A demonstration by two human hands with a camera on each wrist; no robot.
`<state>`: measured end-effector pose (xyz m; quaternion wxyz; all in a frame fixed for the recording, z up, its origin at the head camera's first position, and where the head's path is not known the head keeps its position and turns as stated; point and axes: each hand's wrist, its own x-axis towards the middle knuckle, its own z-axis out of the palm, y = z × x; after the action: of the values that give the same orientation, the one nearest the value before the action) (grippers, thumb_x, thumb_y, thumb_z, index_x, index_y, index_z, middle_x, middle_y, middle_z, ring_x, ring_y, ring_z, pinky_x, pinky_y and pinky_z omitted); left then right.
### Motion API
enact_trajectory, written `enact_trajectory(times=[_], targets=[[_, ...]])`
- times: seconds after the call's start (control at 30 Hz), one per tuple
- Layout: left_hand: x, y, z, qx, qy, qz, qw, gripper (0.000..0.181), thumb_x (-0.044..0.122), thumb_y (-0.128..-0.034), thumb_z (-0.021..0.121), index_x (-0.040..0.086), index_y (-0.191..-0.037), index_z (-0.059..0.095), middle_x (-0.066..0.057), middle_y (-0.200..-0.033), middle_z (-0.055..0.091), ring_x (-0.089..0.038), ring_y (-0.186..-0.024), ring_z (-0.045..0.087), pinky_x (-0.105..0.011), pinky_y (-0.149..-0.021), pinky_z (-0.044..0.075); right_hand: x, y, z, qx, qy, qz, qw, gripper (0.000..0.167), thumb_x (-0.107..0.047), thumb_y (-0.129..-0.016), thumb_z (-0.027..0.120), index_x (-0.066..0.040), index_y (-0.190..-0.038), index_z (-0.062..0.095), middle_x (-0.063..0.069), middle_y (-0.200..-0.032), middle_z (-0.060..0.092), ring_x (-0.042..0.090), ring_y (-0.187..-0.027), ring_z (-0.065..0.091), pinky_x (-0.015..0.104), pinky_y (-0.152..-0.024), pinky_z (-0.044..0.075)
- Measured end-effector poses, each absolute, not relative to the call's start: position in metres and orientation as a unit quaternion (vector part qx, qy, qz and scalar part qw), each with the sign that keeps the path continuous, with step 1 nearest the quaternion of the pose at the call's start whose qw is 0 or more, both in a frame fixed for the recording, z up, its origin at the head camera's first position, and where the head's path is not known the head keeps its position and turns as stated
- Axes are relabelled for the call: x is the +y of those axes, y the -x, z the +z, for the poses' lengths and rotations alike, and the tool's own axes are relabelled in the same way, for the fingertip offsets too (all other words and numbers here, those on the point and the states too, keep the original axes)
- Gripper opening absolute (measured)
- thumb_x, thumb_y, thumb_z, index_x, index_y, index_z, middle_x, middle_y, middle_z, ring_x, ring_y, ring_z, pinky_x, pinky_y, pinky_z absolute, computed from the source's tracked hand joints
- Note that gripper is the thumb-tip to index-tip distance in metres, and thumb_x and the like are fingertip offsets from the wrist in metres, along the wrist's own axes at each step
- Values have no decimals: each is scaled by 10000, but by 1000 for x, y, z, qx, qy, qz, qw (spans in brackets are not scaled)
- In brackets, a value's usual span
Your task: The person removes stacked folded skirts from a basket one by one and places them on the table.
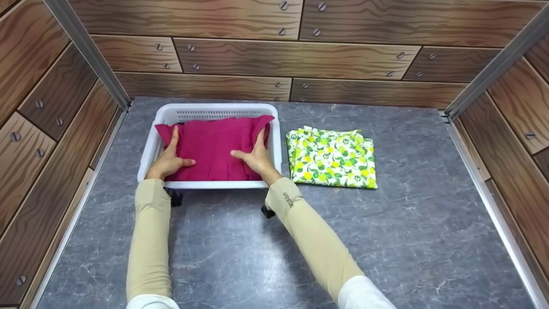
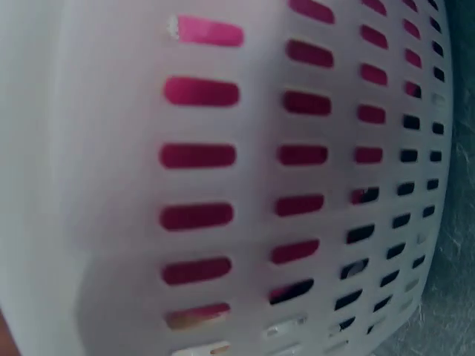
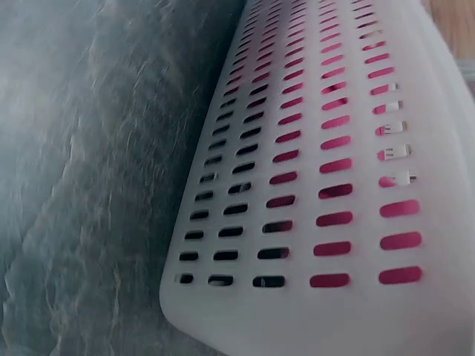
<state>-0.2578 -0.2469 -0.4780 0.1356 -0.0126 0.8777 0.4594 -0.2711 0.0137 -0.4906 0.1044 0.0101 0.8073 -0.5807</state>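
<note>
A folded magenta cloth [image 1: 210,150] lies in a white plastic basket [image 1: 214,185], its upper side corners flaring up near the rim. My left hand [image 1: 169,161] grips the cloth's left side, thumb on top. On the opposite side my right hand [image 1: 256,158] holds the cloth, its thumb across the top; some fingers of both hands are hidden. Both wrist views show only the slotted basket wall [image 2: 111,185], with magenta fabric [image 3: 401,241] behind the upper slots and dark material [image 3: 271,282] lower down. Neither hand's grip shows there.
To the right of the basket, a folded lemon-print cloth [image 1: 332,159] lies flat on the grey marbled surface [image 1: 411,223]. Wood-patterned panels [image 1: 296,56] stand at the back and both sides, with metal posts in the corners.
</note>
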Motion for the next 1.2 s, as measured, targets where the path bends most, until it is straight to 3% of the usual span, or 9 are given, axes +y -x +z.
enact_trajectory(times=[0.1,0.2,0.33,0.47,0.6,0.97,1.2], targets=[[-247,258,-479,881,-34,453,131,1026,-11,-891,696,101,-1625,-12,-248,-1655,67,-451,-1494,138,-517,-1214,138,14,270,-489,822,25,-566,58,1178,-252,-861,810,-174,-1636,-74,150,-1669,159,433,-1399,389,453,-1164,316],[-247,258,-479,891,-74,426,139,833,-23,-896,671,35,-1598,227,-250,-1630,206,-433,-1487,192,-521,-1203,179,15,269,-490,827,71,-557,37,1126,-222,-879,802,-225,-1646,-23,79,-1681,147,404,-1411,387,465,-1152,332],[-248,257,-480,901,-76,395,161,697,53,-901,688,4,-1532,398,-300,-1553,352,-457,-1409,330,-550,-1163,262,15,272,-492,846,124,-515,70,965,-126,-873,797,-216,-1635,213,36,-1652,261,317,-1460,333,433,-1173,302],[-247,256,-482,899,-51,401,170,702,95,-905,703,1,-1532,399,-321,-1538,359,-458,-1387,346,-542,-1164,262,17,275,-494,837,92,-515,160,738,-24,-837,787,-178,-1506,517,122,-1573,415,296,-1446,358,399,-1175,295],[-245,257,-482,888,-32,425,172,695,56,-909,685,-11,-1534,390,-327,-1549,335,-441,-1415,312,-516,-1180,244,18,277,-495,811,43,-549,197,658,62,-813,739,-122,-1430,604,190,-1547,425,293,-1443,344,375,-1176,282],[-239,252,-470,880,-19,462,107,724,-71,-871,646,-24,-1539,369,-323,-1540,350,-345,-1347,350,-432,-1144,285,18,276,-487,813,52,-556,167,717,170,-775,653,-115,-1430,602,151,-1542,446,252,-1429,356,337,-1092,394],[-234,247,-459,883,-21,463,74,721,-59,-880,655,15,-1545,385,-330,-1530,363,-357,-1406,332,-444,-1168,266,26,275,-472,805,82,-570,144,717,184,-782,651,-88,-1442,584,139,-1539,457,247,-1431,353,324,-1046,434]])
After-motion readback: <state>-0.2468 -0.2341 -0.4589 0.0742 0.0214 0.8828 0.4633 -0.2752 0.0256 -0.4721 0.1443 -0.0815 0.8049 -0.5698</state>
